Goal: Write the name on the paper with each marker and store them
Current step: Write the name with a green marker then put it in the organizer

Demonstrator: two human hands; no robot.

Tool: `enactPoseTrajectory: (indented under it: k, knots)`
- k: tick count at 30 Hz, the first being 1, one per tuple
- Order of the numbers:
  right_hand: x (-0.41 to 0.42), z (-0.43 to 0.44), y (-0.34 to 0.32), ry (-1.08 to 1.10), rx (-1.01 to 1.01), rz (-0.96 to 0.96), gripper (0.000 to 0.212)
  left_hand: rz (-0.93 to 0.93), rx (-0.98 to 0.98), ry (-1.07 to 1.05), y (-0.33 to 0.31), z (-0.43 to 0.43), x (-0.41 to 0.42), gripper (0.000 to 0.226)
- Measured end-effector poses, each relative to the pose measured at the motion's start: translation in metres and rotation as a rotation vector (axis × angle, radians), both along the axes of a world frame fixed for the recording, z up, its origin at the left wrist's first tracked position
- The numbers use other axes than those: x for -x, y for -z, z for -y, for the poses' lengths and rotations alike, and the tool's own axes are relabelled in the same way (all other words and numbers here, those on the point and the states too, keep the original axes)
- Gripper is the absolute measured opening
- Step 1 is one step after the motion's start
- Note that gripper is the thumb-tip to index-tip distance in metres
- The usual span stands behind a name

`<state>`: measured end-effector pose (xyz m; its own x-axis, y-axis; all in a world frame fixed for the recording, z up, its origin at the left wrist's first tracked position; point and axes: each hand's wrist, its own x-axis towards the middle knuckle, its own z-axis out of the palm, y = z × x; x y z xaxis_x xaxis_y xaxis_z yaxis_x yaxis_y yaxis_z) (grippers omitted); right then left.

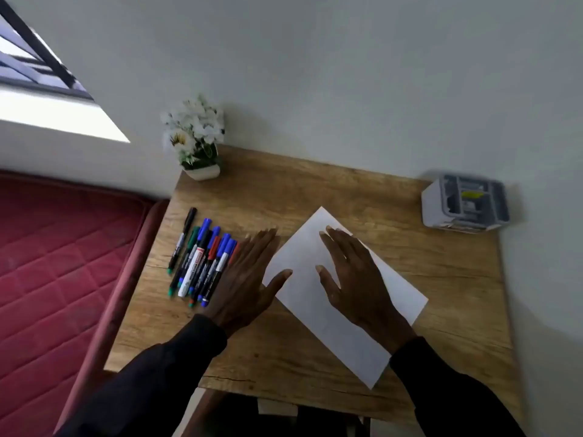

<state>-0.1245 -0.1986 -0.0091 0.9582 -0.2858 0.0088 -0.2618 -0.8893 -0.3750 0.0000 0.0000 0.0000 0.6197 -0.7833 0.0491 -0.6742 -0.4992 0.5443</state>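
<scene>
A blank white sheet of paper (pixel 303 272) lies at an angle in the middle of the wooden table (pixel 426 279). My right hand (pixel 353 275) lies flat on the paper with its fingers straight. My left hand (pixel 249 275) is spread flat just left of the sheet, its thumb reaching the paper's left edge. Several markers (pixel 202 260) with blue, red, green and black caps lie side by side to the left of my left hand; one at the right of the row is partly hidden under it. A grey organiser box (pixel 467 205) stands at the table's far right corner.
A small white pot of white flowers (pixel 197 140) stands at the table's far left corner against the wall. A red quilted mattress (pixel 56 263) lies left of the table. A window is at the upper left.
</scene>
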Motion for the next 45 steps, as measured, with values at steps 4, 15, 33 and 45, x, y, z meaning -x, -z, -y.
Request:
enactPoseTrajectory:
  k: [4, 15, 33, 45]
  knots:
    - [-0.005, 0.01, 0.029, -0.035, 0.045, 0.003, 0.062, 0.025, 0.005, 0.009, 0.024, 0.009, -0.008, 0.061]
    - [0.008, 0.008, 0.086, -0.15, 0.157, 0.087, 0.066, 0.072, -0.014, 0.069, 0.073, -0.001, 0.003, 0.06]
    - [0.045, -0.012, 0.091, -0.184, 0.227, 0.175, 0.062, 0.136, -0.036, 0.138, 0.075, -0.044, 0.031, 0.064]
    - [0.049, -0.016, 0.077, -0.21, 0.277, 0.134, 0.063, 0.041, 0.006, 0.146, 0.07, -0.056, 0.032, 0.061]
